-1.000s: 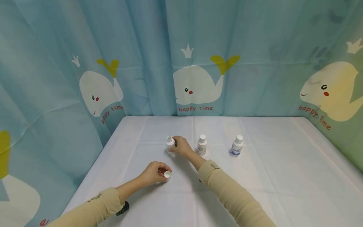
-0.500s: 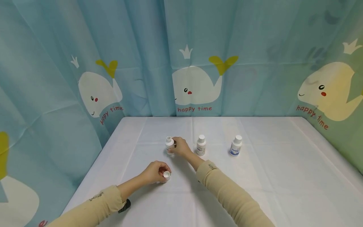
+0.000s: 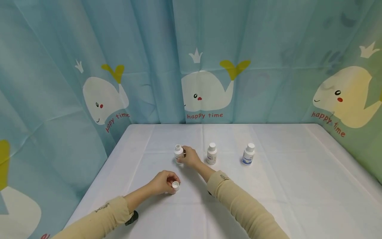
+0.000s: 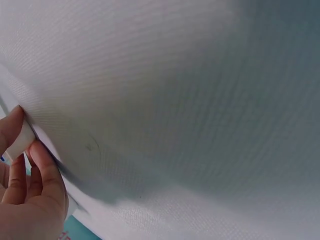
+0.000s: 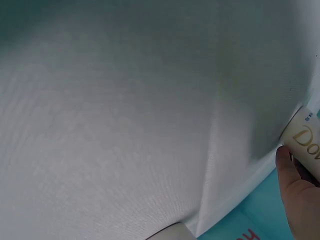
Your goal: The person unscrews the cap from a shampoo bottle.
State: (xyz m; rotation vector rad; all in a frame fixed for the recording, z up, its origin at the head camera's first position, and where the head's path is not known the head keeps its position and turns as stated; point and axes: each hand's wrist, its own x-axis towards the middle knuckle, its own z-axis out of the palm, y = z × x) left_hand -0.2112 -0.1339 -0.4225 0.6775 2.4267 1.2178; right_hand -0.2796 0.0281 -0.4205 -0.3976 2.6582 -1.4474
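Observation:
In the head view my left hand (image 3: 164,182) pinches a small white bottle cap (image 3: 175,186) between thumb and fingers, its hollow side facing up toward the camera. The left wrist view shows the same cap (image 4: 22,141) low against the cloth. Farther back, my right hand (image 3: 191,157) grips a white bottle (image 3: 178,154) from its right side. That bottle stands upright with its neck uncovered. Part of its label, with gold lettering, shows in the right wrist view, where the bottle (image 5: 304,137) is cut off by the frame edge.
Right of the gripped bottle stands a capped white bottle (image 3: 212,154). Another capped one with a blue label band (image 3: 248,154) is farther right. A white cloth (image 3: 286,186) covers the table. Blue curtains with whale prints (image 3: 158,66) hang behind and at the sides.

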